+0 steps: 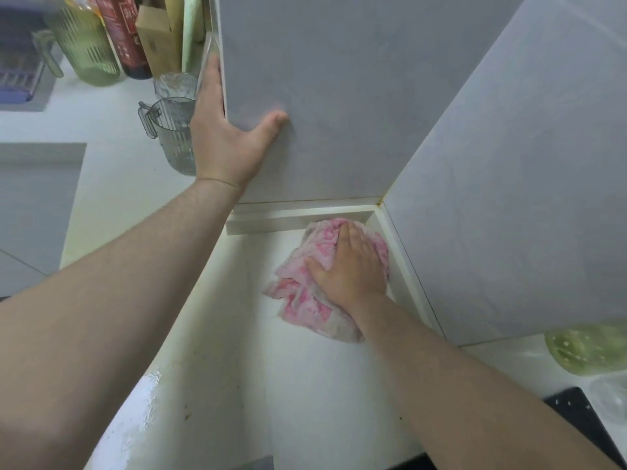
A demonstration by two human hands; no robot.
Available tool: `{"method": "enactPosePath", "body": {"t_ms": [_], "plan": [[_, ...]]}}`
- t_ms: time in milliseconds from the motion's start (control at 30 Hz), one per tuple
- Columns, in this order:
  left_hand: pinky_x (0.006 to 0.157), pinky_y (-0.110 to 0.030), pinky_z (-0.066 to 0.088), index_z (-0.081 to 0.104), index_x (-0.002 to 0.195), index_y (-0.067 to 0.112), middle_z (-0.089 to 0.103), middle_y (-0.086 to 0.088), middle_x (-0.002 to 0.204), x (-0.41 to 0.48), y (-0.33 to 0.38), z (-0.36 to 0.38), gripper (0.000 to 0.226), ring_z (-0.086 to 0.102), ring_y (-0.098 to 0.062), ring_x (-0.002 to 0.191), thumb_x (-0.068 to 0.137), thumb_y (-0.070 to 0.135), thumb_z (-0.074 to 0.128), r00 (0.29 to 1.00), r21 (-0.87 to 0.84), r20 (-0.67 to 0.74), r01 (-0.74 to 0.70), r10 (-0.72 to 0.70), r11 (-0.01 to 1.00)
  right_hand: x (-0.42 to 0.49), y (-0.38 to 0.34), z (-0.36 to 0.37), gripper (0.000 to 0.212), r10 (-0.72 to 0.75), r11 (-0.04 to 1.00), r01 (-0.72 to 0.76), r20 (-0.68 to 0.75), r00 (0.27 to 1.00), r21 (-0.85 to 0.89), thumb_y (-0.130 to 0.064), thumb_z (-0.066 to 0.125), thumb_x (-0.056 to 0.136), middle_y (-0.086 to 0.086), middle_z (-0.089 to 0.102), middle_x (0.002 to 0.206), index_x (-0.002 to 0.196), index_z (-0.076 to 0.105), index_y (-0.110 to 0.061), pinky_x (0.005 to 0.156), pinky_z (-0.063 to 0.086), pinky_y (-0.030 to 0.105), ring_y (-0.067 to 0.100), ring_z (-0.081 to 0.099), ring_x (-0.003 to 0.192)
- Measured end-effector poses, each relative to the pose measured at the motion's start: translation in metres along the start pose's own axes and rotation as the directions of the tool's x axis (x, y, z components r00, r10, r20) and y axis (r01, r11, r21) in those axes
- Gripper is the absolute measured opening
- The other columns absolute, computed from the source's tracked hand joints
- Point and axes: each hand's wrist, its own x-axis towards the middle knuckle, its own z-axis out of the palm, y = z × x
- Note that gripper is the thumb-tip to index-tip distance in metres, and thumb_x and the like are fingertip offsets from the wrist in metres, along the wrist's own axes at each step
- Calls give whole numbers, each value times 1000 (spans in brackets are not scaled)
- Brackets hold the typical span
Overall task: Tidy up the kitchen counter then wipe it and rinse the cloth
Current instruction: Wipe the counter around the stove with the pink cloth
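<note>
Pink cloth point(298, 300), centre-right: right hand point(353, 269) flat, fingers together; press hard into the corner point(373, 213); left hand point(224, 137) straight-fingered on wall point(339, 96)

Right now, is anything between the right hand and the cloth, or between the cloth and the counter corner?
Nothing visible. The right hand presses flat on the pink cloth, already in the counter corner by the ledge.

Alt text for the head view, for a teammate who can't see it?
The right hand presses a crumpled pink-and-white cloth flat onto the white kitchen counter, in the corner where two grey walls meet. The left hand rests on the outer edge of the left grey wall, beside a clear ribbed plastic jug.
</note>
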Motion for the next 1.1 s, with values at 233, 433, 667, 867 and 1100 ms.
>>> {"method": "enactPosePath", "body": {"t_ms": [233,433,667,867,1100], "plan": [[108,-40,40,42,143,6,54,-7,139,-2,7,-3,104,49,-16,131,66,70,70,999,9,18,30,-30,1000,-35,2,-3,105,37,999,-36,-16,999,18,-76,39,82,3,7,166,157,4,-12,120,-1,31,17,5,152],[109,-40,39,39,145,9,52,-5,141,-3,9,-3,99,47,-16,132,68,59,75,999,29,28,46,-47,999,-126,25,-2,108,57,998,-57,1,998,19,-78,35,79,3,4,166,157,-1,-13,118,-6,26,16,4,152],[109,-41,38,38,145,8,51,-7,142,-3,6,-2,102,46,-18,133,68,65,73,999,23,34,41,-42,999,-152,30,1,108,95,995,-95,13,995,20,-77,34,80,4,1,166,156,-4,-11,114,-13,24,16,2,152],[108,-41,40,41,143,7,53,-7,140,-1,1,-1,103,49,-18,131,66,70,70,999,-9,21,38,-38,999,-125,25,2,106,85,996,-85,11,996,22,-76,34,81,5,4,166,157,-1,-10,119,-6,26,17,2,152],[108,-43,40,42,142,6,52,-10,140,0,-4,0,105,48,-20,132,65,75,66,999,2,20,34,-34,999,-55,1,-2,105,114,992,-112,-26,993,61,-72,42,82,8,9,165,157,5,-7,120,-1,29,20,7,152]]}}
